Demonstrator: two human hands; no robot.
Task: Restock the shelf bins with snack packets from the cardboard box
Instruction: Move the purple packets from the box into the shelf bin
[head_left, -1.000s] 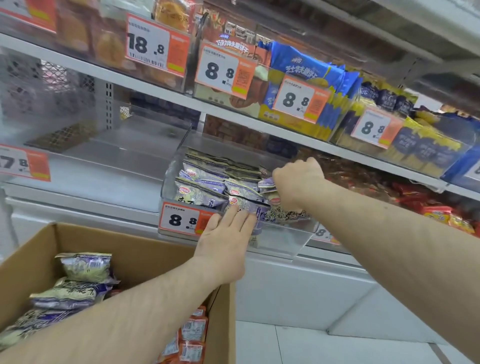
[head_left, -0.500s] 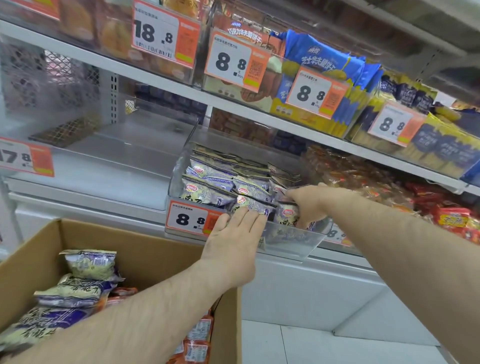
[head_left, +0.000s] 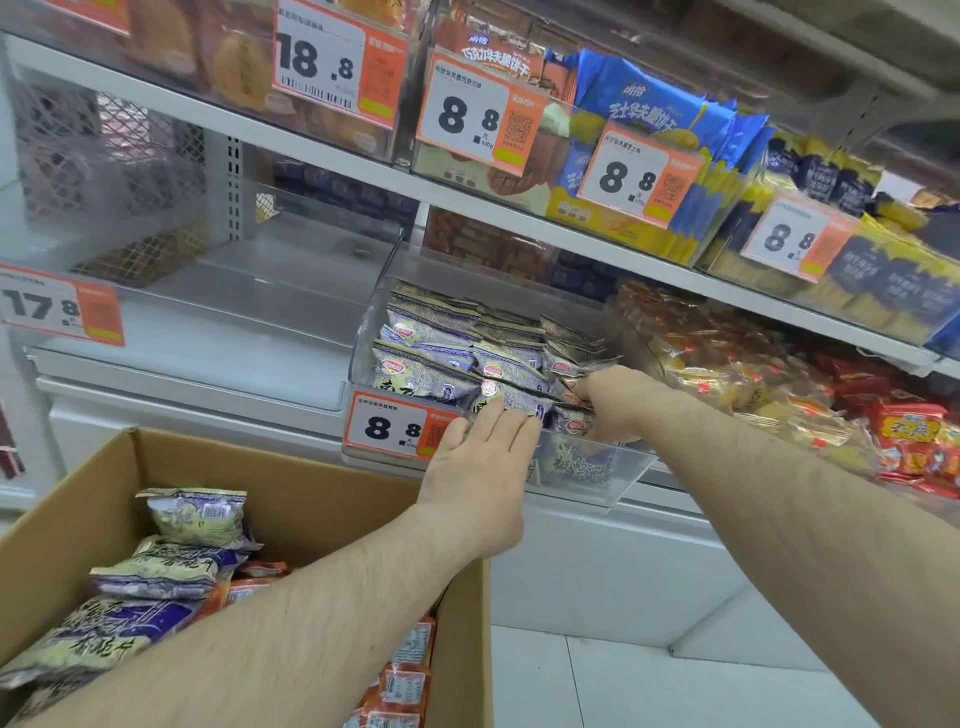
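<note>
A clear plastic shelf bin (head_left: 631, 480) with an 8.8 price tag (head_left: 395, 426) holds several purple and cream snack packets (head_left: 431, 364) in rows. My left hand (head_left: 478, 467) lies flat against the bin's front wall, its straight fingers touching the front packets over the rim. My right hand (head_left: 615, 400) reaches into the bin's front right corner, its fingers curled round a purple packet (head_left: 574, 423) there. At the lower left stands the open cardboard box (head_left: 311, 499), which holds more purple packets (head_left: 192, 514) and orange packets (head_left: 405, 686).
An empty clear bin (head_left: 208, 332) with a 17.8 tag sits left of the filled one. Bins of orange and red snacks (head_left: 779, 405) are to the right. The shelf above (head_left: 519, 208) carries blue and yellow biscuit packs. White floor lies beyond the box.
My right hand has come down from the top of the packet stack to the bin's front right corner. My left hand has stayed flat on the bin's front.
</note>
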